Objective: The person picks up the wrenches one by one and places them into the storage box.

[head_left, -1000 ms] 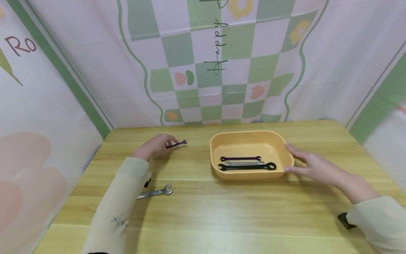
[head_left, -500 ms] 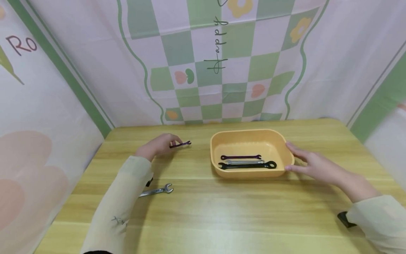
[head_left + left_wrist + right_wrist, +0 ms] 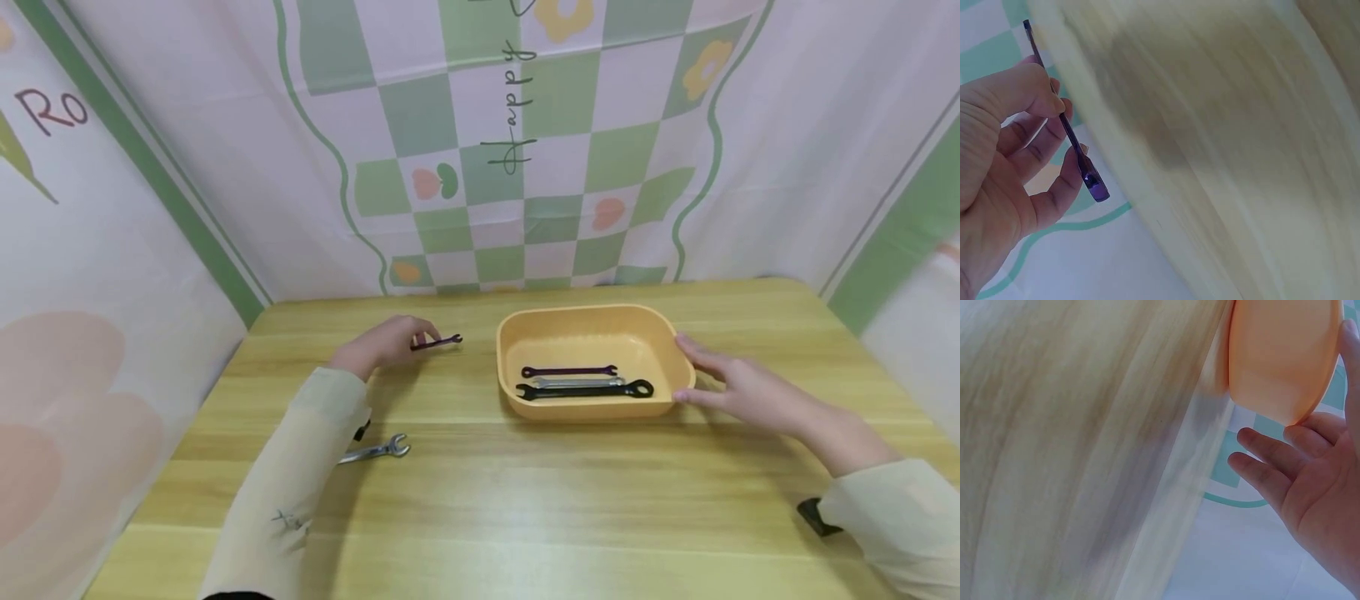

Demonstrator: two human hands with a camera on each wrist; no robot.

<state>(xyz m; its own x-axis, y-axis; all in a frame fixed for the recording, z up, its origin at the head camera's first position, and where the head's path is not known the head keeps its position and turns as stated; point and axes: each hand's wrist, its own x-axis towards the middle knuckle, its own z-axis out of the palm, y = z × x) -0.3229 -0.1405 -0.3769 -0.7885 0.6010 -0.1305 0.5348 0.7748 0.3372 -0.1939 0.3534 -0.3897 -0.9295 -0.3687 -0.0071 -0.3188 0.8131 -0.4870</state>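
Observation:
My left hand [image 3: 388,342] pinches a small purple combination wrench [image 3: 447,342] just above the table, left of the yellow bin [image 3: 585,411]. In the left wrist view, thumb and fingers grip the purple wrench [image 3: 1092,177] along its shaft, both ends sticking out. My right hand [image 3: 750,396] rests against the bin's right end, thumb and forefinger spread and fairly straight on its rim; the other fingers extend loosely beside the bin [image 3: 1285,356] in the right wrist view. Inside the bin lie a dark purple wrench [image 3: 570,372], a silver wrench [image 3: 577,383] and a larger black wrench [image 3: 585,391].
A silver wrench [image 3: 375,451] lies on the wooden table [image 3: 525,500] beside my left forearm, its far end hidden by the sleeve. Behind the table hangs a patterned cloth [image 3: 558,179], with more cloth at both sides.
My left hand has moved a little to the right with the purple wrench, closer to the bin. The right hand and the bin have stayed where they were.

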